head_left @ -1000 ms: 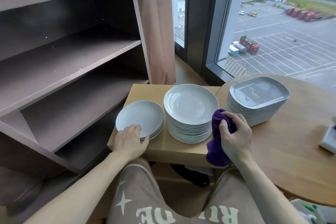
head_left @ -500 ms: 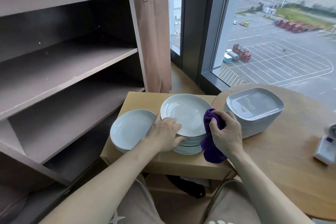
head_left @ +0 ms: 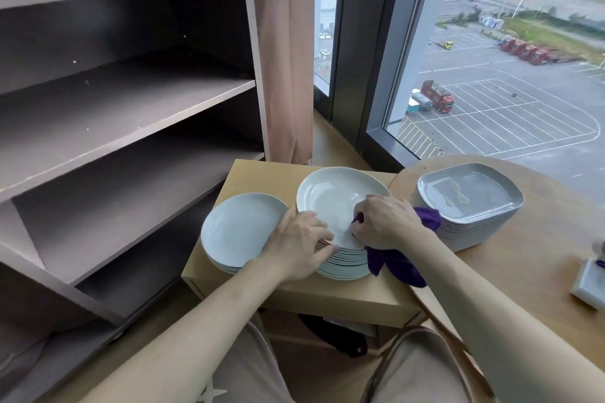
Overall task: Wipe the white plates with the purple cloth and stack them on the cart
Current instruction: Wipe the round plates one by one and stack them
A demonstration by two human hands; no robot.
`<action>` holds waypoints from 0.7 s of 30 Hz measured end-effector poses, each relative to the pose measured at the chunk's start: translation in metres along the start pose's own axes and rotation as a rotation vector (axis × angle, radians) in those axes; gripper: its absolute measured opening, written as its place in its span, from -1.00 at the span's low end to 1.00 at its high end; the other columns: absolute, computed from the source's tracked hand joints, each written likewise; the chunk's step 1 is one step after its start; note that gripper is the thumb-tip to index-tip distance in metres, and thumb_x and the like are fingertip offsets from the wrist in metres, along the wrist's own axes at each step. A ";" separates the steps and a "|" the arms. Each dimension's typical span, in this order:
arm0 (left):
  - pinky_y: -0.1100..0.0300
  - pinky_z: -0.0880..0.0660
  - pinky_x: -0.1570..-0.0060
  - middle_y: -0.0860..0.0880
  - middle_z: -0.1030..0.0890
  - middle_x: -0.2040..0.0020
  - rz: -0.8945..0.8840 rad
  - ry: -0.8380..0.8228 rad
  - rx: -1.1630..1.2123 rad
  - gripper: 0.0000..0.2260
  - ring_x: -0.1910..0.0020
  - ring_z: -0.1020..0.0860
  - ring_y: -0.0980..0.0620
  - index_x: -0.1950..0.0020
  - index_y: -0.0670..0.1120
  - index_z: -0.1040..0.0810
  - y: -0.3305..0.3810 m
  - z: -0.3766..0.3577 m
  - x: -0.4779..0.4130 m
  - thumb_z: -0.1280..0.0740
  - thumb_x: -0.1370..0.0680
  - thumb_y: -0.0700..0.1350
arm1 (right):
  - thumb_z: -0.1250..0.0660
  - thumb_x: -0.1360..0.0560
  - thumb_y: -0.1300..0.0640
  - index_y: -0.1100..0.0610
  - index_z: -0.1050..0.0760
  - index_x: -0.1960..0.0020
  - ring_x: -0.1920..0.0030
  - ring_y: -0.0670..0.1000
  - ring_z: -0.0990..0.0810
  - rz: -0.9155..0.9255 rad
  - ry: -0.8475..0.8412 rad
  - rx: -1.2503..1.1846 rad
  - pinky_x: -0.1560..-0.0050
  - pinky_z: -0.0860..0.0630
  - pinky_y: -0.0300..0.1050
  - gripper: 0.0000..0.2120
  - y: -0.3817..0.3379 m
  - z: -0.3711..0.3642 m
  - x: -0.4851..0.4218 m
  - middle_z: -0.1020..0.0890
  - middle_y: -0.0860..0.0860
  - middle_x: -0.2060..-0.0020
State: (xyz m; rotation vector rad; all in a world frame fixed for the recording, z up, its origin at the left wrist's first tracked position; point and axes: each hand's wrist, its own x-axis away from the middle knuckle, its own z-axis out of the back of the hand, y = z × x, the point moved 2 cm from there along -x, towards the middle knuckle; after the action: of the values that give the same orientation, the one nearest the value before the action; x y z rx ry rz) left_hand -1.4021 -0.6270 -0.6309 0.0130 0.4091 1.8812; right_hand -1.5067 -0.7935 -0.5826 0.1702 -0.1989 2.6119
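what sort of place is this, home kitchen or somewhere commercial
Probably a hotel or restaurant service area: a shelved service cart with a clipped-on cloth bag, stacks of identical white plates, and a high window over a parking lot.

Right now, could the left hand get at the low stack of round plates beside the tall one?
Probably yes. The left hand grips the rim of the tall stack's top plate, right beside the low stack, whose top is bare; it would only need to let go first.
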 end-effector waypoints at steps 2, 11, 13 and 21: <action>-0.02 0.11 -0.56 0.02 -0.37 -0.52 0.117 -0.040 0.020 -0.45 -0.58 -0.12 0.00 -0.32 0.08 -0.58 -0.017 0.005 -0.002 -0.23 -0.52 0.42 | -0.23 -0.47 -0.04 -0.08 -0.66 0.06 0.00 0.04 -0.55 0.020 -0.122 -0.124 0.04 -0.49 -0.01 -0.78 -0.013 0.000 -0.007 -0.60 -0.09 0.04; 0.05 -0.15 -0.55 0.14 -0.18 -0.58 0.198 -0.051 0.274 -0.31 -0.61 -0.05 0.06 -0.52 0.04 -0.28 -0.030 -0.015 0.004 -0.22 -0.51 0.40 | -0.11 -0.61 -0.09 -0.06 -0.56 -0.20 -0.07 0.08 -0.50 0.094 0.179 -0.221 -0.08 -0.49 0.08 -0.69 -0.047 -0.025 -0.032 -0.54 -0.02 -0.09; 0.09 -0.10 -0.53 0.17 -0.17 -0.57 0.204 -0.035 0.264 -0.26 -0.62 0.00 0.09 -0.54 0.05 -0.25 -0.031 -0.017 0.004 -0.23 -0.49 0.43 | -0.10 -0.63 -0.11 -0.05 -0.52 -0.20 -0.08 0.10 -0.49 0.077 0.277 -0.184 -0.06 -0.47 0.08 -0.71 -0.047 -0.033 -0.041 -0.54 0.00 -0.10; -0.03 -0.01 -0.57 0.17 -0.08 -0.61 0.219 -0.084 0.165 -0.27 -0.61 0.15 0.17 -0.50 0.07 -0.31 -0.034 -0.020 0.002 -0.13 -0.48 0.51 | -0.34 -0.45 -0.09 0.04 -0.47 -0.24 -0.13 0.22 -0.47 -0.082 0.253 0.395 -0.08 -0.39 0.17 -0.60 -0.003 -0.025 -0.072 -0.49 0.13 -0.18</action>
State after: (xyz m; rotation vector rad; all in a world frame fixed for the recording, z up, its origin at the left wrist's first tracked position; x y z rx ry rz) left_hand -1.3756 -0.6210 -0.6603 0.2558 0.5212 2.0486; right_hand -1.4452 -0.8213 -0.6180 -0.0183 0.4050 2.5328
